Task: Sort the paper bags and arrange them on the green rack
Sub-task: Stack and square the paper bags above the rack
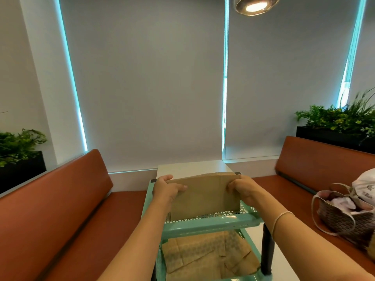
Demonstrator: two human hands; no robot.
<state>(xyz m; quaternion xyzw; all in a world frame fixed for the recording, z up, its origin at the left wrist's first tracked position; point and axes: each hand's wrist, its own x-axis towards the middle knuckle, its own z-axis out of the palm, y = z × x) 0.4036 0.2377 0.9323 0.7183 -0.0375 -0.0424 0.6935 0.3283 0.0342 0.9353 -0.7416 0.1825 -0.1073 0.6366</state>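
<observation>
1. A stack of flat brown paper bags [205,197] stands on edge in the top tier of the green rack [211,222], its long axis running left to right across the rack and its broad face turned toward the camera.
2. The stack's lower edge sits inside the rack's perforated top tray; its upper edge rises above the tray rim.
3. The left hand [167,189] grips the stack's upper left corner, thumb behind and fingers curled over the front face.
4. The right hand [241,188] grips the upper right corner in the same way; a thin bracelet [282,217] circles that wrist.
5. More flat paper bags [207,254] lie flat on the lower tier of the rack, overlapping at slight angles.
6. No print or label can be read on the held bags.
7. The rack stands in front of a white table [194,166].
8. Orange-brown benches flank the rack: one to its left [67,209], one to its right [316,165].
9. A woven handbag [343,218] and a white bag [365,183] with faint, unreadable print rest on the bench right of the rack.
</observation>
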